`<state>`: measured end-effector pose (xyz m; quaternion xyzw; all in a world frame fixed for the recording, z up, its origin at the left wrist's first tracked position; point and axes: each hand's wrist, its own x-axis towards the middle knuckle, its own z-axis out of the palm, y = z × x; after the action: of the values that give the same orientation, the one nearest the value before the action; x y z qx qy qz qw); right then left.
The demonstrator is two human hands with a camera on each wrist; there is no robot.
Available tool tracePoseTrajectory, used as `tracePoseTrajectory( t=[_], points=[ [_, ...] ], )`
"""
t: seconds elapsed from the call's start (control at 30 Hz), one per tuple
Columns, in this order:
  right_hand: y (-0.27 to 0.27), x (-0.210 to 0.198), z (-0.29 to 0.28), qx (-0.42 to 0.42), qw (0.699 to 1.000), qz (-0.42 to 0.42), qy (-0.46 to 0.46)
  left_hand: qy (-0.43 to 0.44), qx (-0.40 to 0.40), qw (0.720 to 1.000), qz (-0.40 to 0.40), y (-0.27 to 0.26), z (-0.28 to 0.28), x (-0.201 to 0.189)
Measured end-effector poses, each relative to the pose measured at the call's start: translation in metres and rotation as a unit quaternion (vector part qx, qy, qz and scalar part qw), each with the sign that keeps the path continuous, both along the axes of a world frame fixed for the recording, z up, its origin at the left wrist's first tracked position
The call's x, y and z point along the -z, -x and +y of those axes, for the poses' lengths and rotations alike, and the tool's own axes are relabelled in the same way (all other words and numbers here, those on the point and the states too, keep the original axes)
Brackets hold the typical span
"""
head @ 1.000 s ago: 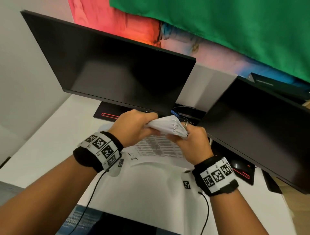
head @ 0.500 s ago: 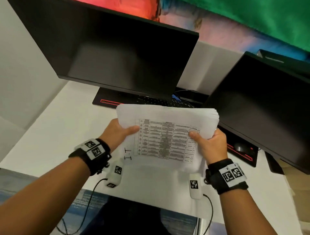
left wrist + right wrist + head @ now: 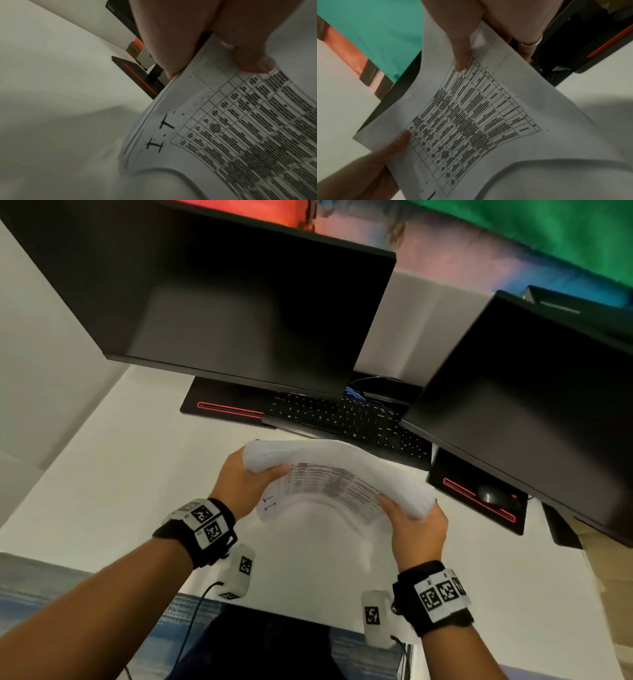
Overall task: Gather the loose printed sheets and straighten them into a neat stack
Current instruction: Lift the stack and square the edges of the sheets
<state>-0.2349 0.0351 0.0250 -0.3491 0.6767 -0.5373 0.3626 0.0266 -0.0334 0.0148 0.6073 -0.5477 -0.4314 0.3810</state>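
Now the sheets (image 3: 337, 474) hang bowed above the desk (image 3: 102, 481), the left hand (image 3: 245, 482) pinching their nine o'clock edge, the right hand (image 3: 416, 523) their four o'clock edge. Best to loosen both pinches, flatten the bow, then tap the lower edge square on the desk. The keyboard (image 3: 346, 416) at twelve o'clock and the mouse (image 3: 489, 494) at three o'clock crowd the space.

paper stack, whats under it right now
The white desk shows below the paper stack, which both hands hold up. The desk area directly beneath it is hidden.
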Motion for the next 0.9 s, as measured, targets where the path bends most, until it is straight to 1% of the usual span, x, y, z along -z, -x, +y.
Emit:
tracePoseTrajectory(
  t=[0.07,0.17,0.23,0.27,0.33,0.4,0.47,0.53,0.63,0.8,0.9],
  points=[
    [0.005,0.0,-0.002,-0.003,1.0,-0.019,-0.001,0.003,0.012,1.0,0.013,-0.004,0.001,-0.001],
    [0.009,-0.001,-0.001,-0.004,1.0,-0.014,-0.019,-0.02,0.06,0.998,0.0,-0.011,0.005,0.005],
    [0.011,-0.004,-0.001,-0.002,1.0,-0.014,-0.004,-0.022,0.066,0.997,0.032,-0.013,0.005,0.001],
    [0.011,-0.006,-0.001,-0.003,1.0,-0.021,0.014,-0.01,0.06,0.997,0.051,-0.012,0.004,-0.004],
    [0.011,-0.009,-0.002,0.0,0.998,-0.038,0.049,0.029,0.041,0.997,0.062,-0.008,0.005,-0.012],
    [0.008,-0.014,-0.003,0.013,0.997,-0.049,0.064,0.066,0.012,0.996,0.066,-0.003,0.007,-0.016],
    [0.006,-0.014,-0.003,0.022,0.996,-0.054,0.065,0.083,-0.016,0.993,0.086,0.001,0.01,-0.018],
    [0.005,-0.012,-0.001,0.033,0.996,-0.055,0.062,0.084,-0.04,0.99,0.104,0.004,0.012,-0.02],
    [0.003,-0.011,0.001,0.049,0.997,-0.04,0.054,0.081,-0.053,0.989,0.11,0.005,0.012,-0.023],
    [0.003,-0.021,-0.004,0.082,0.994,-0.05,0.058,0.077,-0.065,0.989,0.105,0.008,0.009,-0.029],
    [0.002,-0.025,-0.007,0.1,0.991,-0.071,0.056,0.069,-0.067,0.99,0.105,0.008,0.008,-0.03]
  ],
)
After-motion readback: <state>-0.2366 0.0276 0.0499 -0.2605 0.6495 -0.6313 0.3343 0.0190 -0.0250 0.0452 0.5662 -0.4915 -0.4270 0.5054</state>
